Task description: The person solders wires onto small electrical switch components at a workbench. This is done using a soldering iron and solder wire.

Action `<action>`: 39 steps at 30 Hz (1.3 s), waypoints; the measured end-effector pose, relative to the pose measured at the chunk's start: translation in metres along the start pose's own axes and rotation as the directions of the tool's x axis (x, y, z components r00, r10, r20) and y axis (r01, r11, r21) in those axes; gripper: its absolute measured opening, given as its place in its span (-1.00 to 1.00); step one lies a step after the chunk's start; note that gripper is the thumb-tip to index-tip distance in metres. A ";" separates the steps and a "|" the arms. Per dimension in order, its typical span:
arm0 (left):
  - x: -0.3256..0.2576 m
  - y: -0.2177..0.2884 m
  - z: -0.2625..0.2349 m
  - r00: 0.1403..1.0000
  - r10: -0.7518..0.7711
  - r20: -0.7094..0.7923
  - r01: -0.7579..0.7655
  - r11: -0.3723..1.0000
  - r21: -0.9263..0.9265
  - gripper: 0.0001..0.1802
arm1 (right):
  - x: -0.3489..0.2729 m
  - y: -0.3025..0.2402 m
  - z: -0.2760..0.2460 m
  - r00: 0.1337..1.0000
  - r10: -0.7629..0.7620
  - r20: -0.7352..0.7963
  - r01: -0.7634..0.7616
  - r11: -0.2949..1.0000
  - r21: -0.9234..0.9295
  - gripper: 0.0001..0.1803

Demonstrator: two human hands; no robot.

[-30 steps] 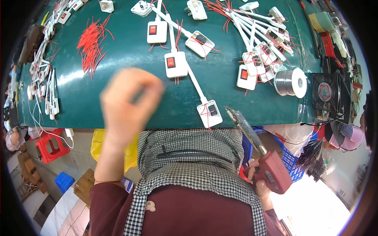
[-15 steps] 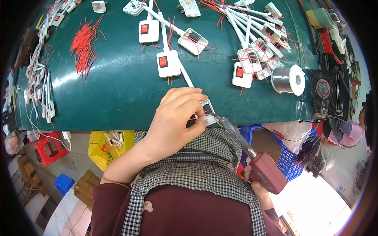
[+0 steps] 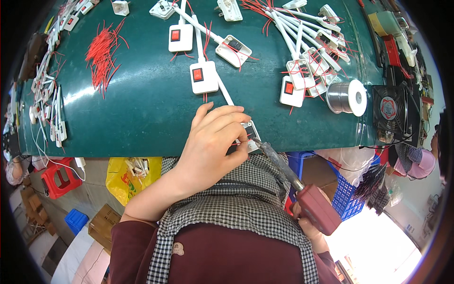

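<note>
At the table's near edge lies an open white switch housing (image 3: 254,127) with a black switch body inside and a white stem running up and away. My left hand (image 3: 208,142) is over its left side, thumb and forefinger pinched together on a thin red wire at the switch. My right hand (image 3: 308,226) is wrapped around the grip of a dark red soldering gun (image 3: 318,208). The gun's narrow tip touches or nearly touches the switch beside my left fingertips; the exact contact is too small to tell.
A solder spool (image 3: 341,97) stands at the right, beside a black fan (image 3: 390,109). Wired white switch housings (image 3: 302,73) are heaped behind it. More housings (image 3: 204,78) lie ahead of my left hand. Loose red wires (image 3: 101,59) form a pile at the left.
The soldering gun's body has shifted slightly left and down, with its tip closer to the switch. My left hand keeps its pinch, its forefinger lifting a little at the knuckle.
</note>
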State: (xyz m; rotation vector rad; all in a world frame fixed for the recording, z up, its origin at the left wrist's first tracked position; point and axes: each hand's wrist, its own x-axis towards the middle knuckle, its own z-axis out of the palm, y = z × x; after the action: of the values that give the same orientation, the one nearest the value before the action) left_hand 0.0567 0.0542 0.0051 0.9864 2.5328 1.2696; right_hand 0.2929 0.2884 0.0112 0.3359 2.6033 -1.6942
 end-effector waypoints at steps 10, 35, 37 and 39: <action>0.001 0.000 0.000 1.000 0.022 -0.016 -0.022 1.000 0.003 -0.84 | 0.018 -0.030 0.010 0.973 0.221 -0.069 -0.163 0.867 0.471 -0.09; 0.040 -0.021 -0.042 0.979 -0.135 -0.155 0.190 0.884 0.426 -0.53 | 0.027 -0.019 0.017 0.928 0.033 -0.372 0.145 0.886 0.440 -0.16; 0.027 -0.023 -0.050 0.930 -0.363 -0.057 0.355 0.928 -0.110 -0.54 | 0.026 -0.017 0.016 0.936 0.008 -0.353 0.153 0.891 0.427 -0.16; 0.003 -0.028 -0.038 0.923 -0.382 -0.056 0.324 0.846 -0.422 -0.53 | 0.027 -0.021 0.016 0.931 0.021 -0.364 0.141 0.899 0.414 -0.16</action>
State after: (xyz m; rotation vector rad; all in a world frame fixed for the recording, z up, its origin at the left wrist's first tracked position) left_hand 0.0259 0.0187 0.0085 0.3305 2.2485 1.6863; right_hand 0.2613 0.2701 0.0195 0.6357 2.4386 -2.4480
